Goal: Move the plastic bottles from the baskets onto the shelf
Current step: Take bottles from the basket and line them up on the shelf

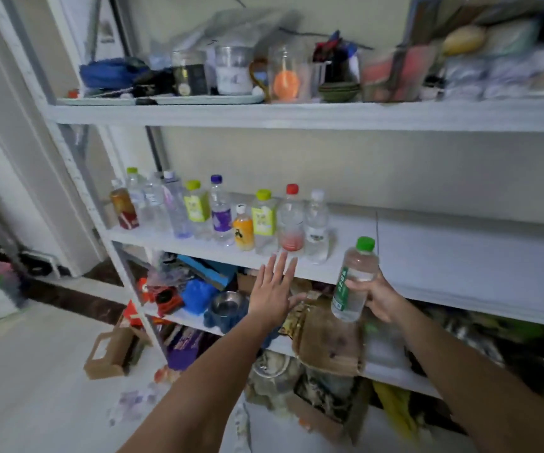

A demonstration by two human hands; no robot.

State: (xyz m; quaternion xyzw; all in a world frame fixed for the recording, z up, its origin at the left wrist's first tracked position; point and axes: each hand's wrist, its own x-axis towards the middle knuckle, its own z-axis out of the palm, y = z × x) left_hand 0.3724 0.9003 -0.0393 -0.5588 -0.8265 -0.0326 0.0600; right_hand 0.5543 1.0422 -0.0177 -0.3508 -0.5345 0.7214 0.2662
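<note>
we are mid-placement: our right hand [382, 297] curls round a clear bottle [355, 280] with a green cap and green label, tilted slightly, held just in front of the white shelf [454, 256]. our left hand [274, 286] is spread flat, holding nothing, near the row of bottles [225, 214]. next, we judge, it should stand upright on the bare board right of the white-capped bottle [315, 225].

High up, a blue cloth [110, 73] lies left of a dark-labelled jar [189, 75] and a white-labelled jar [234, 71]. A clear jar [286, 76] holding something orange (perhaps a lid, too blurred to tell) stands just beside a stack of dark bowls [338, 91]. Lower down, a steel bowl [228, 304] sits near a worn cardboard box [329, 341]. A brown windowed carton [107, 356] rests on the pale floor [35, 371].
</note>
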